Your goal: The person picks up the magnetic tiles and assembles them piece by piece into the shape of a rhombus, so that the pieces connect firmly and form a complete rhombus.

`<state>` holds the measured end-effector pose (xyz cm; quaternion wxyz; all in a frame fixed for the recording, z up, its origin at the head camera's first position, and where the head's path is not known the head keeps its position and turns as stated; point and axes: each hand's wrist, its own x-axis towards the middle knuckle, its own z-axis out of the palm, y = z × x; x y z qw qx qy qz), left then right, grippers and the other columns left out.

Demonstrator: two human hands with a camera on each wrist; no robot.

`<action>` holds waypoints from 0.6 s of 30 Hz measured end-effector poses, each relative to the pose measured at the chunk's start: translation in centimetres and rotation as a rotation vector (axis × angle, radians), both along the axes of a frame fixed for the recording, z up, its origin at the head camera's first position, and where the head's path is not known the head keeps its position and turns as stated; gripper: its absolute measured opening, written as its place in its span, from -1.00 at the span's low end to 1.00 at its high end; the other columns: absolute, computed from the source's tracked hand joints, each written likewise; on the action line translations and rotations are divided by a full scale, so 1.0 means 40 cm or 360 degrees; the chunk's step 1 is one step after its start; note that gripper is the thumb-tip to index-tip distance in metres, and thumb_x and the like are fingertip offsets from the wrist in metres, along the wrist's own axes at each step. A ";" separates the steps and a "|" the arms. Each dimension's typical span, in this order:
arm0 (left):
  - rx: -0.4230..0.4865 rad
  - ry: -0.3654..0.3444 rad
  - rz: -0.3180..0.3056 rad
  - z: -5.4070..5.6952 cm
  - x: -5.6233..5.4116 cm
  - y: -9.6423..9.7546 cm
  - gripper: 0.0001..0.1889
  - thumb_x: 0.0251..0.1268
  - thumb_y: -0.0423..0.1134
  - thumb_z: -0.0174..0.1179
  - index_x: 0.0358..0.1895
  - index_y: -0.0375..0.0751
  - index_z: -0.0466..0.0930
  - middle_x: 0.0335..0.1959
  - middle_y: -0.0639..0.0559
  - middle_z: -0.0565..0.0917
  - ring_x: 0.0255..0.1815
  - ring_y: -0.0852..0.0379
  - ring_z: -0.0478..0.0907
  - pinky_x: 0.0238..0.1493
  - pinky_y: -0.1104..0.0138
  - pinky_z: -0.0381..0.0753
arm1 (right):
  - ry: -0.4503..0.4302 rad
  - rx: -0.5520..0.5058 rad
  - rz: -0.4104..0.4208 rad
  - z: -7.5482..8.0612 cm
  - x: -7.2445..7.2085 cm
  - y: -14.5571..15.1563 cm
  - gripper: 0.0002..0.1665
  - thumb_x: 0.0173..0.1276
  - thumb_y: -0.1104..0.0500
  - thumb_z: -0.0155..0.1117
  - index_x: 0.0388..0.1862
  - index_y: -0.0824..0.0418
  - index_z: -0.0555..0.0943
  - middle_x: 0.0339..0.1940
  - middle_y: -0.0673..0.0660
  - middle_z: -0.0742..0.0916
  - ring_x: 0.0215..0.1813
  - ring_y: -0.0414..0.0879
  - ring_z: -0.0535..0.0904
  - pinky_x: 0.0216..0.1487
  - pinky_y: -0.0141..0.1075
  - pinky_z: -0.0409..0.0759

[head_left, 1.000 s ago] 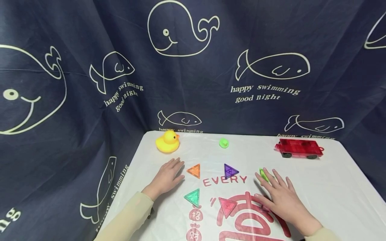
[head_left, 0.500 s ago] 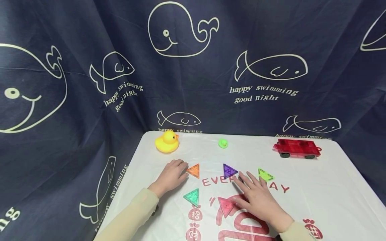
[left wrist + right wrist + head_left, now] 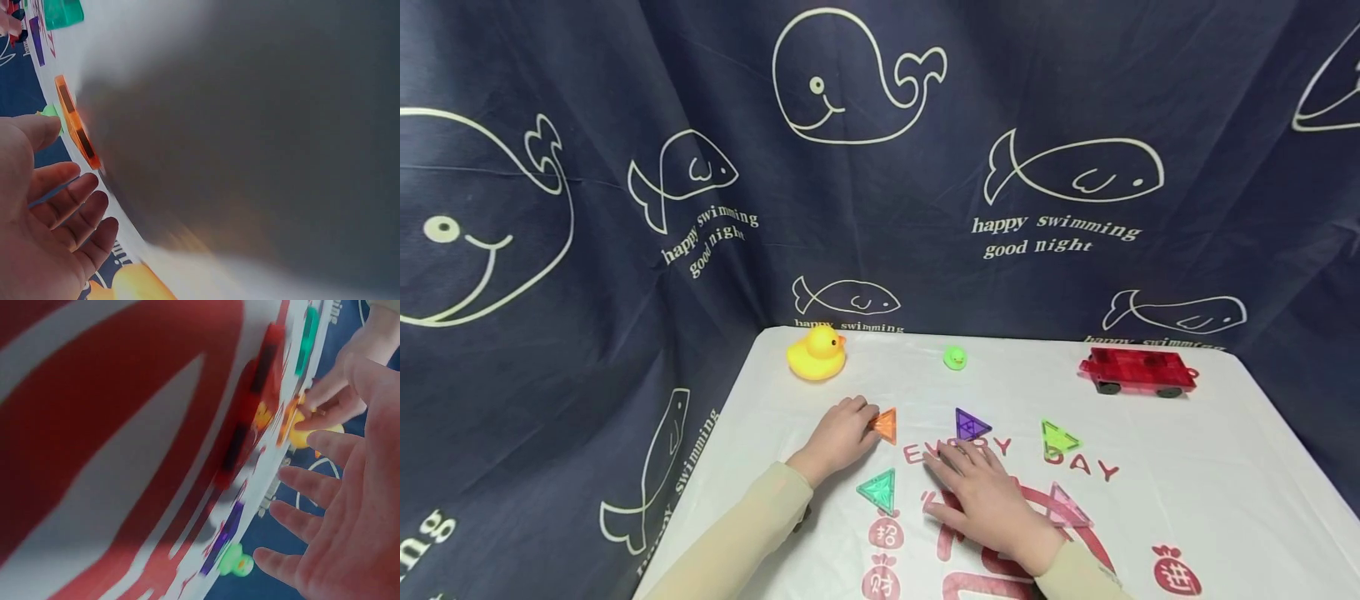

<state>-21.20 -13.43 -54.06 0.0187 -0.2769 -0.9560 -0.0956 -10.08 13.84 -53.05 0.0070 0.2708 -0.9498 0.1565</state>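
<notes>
My left hand point(image 3: 841, 433) reaches the left corner of an orange triangular magnetic tile point(image 3: 886, 426), fingertips right at its edge. In the left wrist view, the orange tile point(image 3: 76, 125) stands just beyond the thumb and loosely bent, parted fingers. My right hand point(image 3: 981, 500) is over the middle of the table with its fingers spread, below a purple triangular tile point(image 3: 972, 425). Its palm hides a red triangular tile in the head view; the right wrist view shows this red tile point(image 3: 250, 412) beside the hand. A teal triangular tile point(image 3: 878, 491) lies between both hands.
A lime tile point(image 3: 1060, 439) and a pink tile point(image 3: 1066, 507) lie to the right. Along the back stand a yellow rubber duck point(image 3: 817, 354), a small green duck point(image 3: 955, 358) and a red wheeled toy car base point(image 3: 1138, 372). A dark curtain point(image 3: 880, 208) hangs behind.
My left hand has moved right to the orange tile. My right hand has swept left from the lime tile, uncovering the pink tile at right and covering the red one.
</notes>
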 end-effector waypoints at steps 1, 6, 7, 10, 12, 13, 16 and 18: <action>-0.0010 -0.0002 0.0003 0.000 0.001 0.006 -0.61 0.48 -0.03 0.31 0.19 -0.18 0.67 -0.16 0.08 0.57 -0.20 0.14 0.46 -0.11 0.22 0.55 | -0.0004 0.0007 0.0011 0.000 0.000 -0.009 -0.18 0.47 -0.34 0.24 0.55 0.05 0.46 0.52 0.23 0.49 0.57 0.31 0.26 0.47 0.37 0.10; -0.0064 0.0020 0.0015 -0.001 0.008 0.021 -0.60 0.49 -0.03 0.30 0.20 -0.22 0.67 -0.16 0.06 0.57 -0.19 0.13 0.49 -0.10 0.21 0.58 | -0.0004 0.0022 0.0071 0.005 -0.008 -0.056 -0.17 0.47 -0.35 0.23 0.56 0.05 0.46 0.50 0.22 0.51 0.54 0.30 0.30 0.45 0.38 0.14; -0.0072 0.0030 0.0017 -0.001 0.009 0.023 -0.60 0.48 -0.03 0.31 0.19 -0.22 0.67 -0.16 0.05 0.57 -0.19 0.12 0.50 -0.10 0.21 0.59 | 0.0003 0.0022 0.0087 0.005 -0.010 -0.065 -0.17 0.47 -0.35 0.23 0.55 0.05 0.46 0.50 0.22 0.51 0.53 0.30 0.31 0.45 0.38 0.15; -0.0089 0.0048 0.0029 -0.002 0.011 0.027 -0.60 0.48 -0.04 0.32 0.19 -0.23 0.67 -0.16 0.03 0.57 -0.18 0.10 0.51 -0.10 0.20 0.60 | 0.0037 0.0000 0.0136 0.005 -0.015 -0.088 -0.19 0.46 -0.34 0.25 0.52 0.08 0.50 0.46 0.20 0.54 0.50 0.28 0.35 0.41 0.38 0.21; -0.0100 0.0054 0.0042 -0.004 0.010 0.029 -0.60 0.47 -0.03 0.32 0.18 -0.22 0.68 -0.16 0.03 0.57 -0.19 0.10 0.51 -0.11 0.20 0.60 | 0.0071 -0.0005 0.0170 0.001 -0.020 -0.101 -0.20 0.46 -0.32 0.26 0.50 0.09 0.51 0.44 0.21 0.55 0.48 0.27 0.38 0.39 0.38 0.24; -0.0105 0.0055 0.0047 -0.005 0.009 0.030 -0.61 0.47 -0.03 0.32 0.18 -0.22 0.68 -0.16 0.04 0.56 -0.19 0.11 0.50 -0.12 0.20 0.59 | 0.0105 -0.0004 0.0189 -0.003 -0.023 -0.107 -0.21 0.46 -0.33 0.27 0.49 0.09 0.53 0.42 0.21 0.56 0.46 0.27 0.40 0.37 0.38 0.27; -0.0107 0.0058 0.0054 -0.008 0.008 0.032 -0.62 0.47 -0.03 0.33 0.16 -0.21 0.68 -0.17 0.04 0.55 -0.20 0.11 0.50 -0.14 0.21 0.58 | 0.0158 0.0000 0.0221 -0.013 -0.030 -0.124 -0.23 0.45 -0.31 0.29 0.45 0.12 0.57 0.37 0.21 0.59 0.42 0.24 0.43 0.34 0.38 0.31; -0.0106 0.0066 0.0054 -0.009 0.007 0.033 -0.63 0.46 -0.05 0.34 0.15 -0.21 0.69 -0.17 0.05 0.55 -0.20 0.11 0.50 -0.14 0.21 0.58 | 0.0179 0.0018 0.0225 -0.020 -0.033 -0.132 -0.24 0.44 -0.31 0.30 0.43 0.13 0.59 0.35 0.21 0.59 0.40 0.23 0.44 0.32 0.38 0.33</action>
